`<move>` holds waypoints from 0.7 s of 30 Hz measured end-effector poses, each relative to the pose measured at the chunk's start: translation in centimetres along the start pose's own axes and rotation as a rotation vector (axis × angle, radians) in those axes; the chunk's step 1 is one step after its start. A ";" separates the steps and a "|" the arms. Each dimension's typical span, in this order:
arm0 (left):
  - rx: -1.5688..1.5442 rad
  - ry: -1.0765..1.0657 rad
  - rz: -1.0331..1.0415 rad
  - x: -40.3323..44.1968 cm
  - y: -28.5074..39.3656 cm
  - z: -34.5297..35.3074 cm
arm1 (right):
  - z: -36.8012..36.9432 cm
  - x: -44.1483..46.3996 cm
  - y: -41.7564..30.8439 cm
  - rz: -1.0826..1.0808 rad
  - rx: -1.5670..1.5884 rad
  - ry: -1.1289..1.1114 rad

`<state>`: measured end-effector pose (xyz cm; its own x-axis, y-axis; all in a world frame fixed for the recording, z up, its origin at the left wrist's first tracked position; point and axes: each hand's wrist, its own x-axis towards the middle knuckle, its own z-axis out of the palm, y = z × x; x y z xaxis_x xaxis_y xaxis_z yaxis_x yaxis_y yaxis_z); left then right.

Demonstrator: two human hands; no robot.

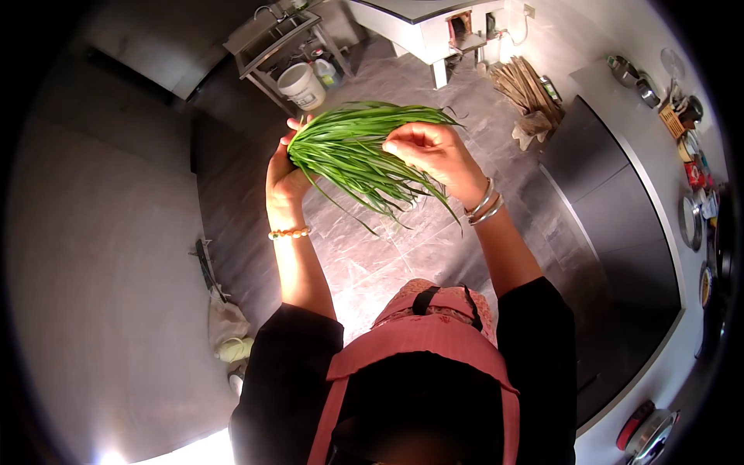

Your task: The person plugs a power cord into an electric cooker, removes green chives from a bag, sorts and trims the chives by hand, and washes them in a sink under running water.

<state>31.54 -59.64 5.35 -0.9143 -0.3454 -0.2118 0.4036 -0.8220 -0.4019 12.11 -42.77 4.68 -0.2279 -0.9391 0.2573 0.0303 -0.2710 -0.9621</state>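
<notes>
A bunch of long, flat green leaves that look like Chinese chives (360, 151) is held up in front of me, fanning out to the right. My left hand (287, 174) is closed around its gathered end on the left, with fingertips showing behind the stems. A beaded bracelet (288, 233) is on that wrist. My right hand (438, 155) is closed in a pinch, thumb and forefinger at the loose leaves near the right end. Exactly which leaves lie between those fingers is hidden. Silver bangles (486, 204) circle the right wrist.
Ahead stands a sink (275, 35) with a white bucket (301, 87) beneath it. A pile of firewood (528, 97) lies by a white stove (434, 35). Along the right runs a counter (673, 232) bearing pots and jars. Bags (227, 325) rest at lower left.
</notes>
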 end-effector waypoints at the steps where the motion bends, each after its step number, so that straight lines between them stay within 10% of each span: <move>1: 0.006 -0.007 -0.006 0.0 -0.3 -0.2 | 0.1 -0.6 -0.5 0.018 -0.002 0.008; 21: 0.088 0.082 -0.448 1.4 -4.8 -1.0 | 5.2 -11.4 -3.2 0.019 -0.411 0.476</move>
<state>28.34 -55.69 6.06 -0.9905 0.0873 -0.1059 -0.0389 -0.9186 -0.3932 19.71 -32.24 5.33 -0.6422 -0.7202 0.2625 -0.3165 -0.0627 -0.9465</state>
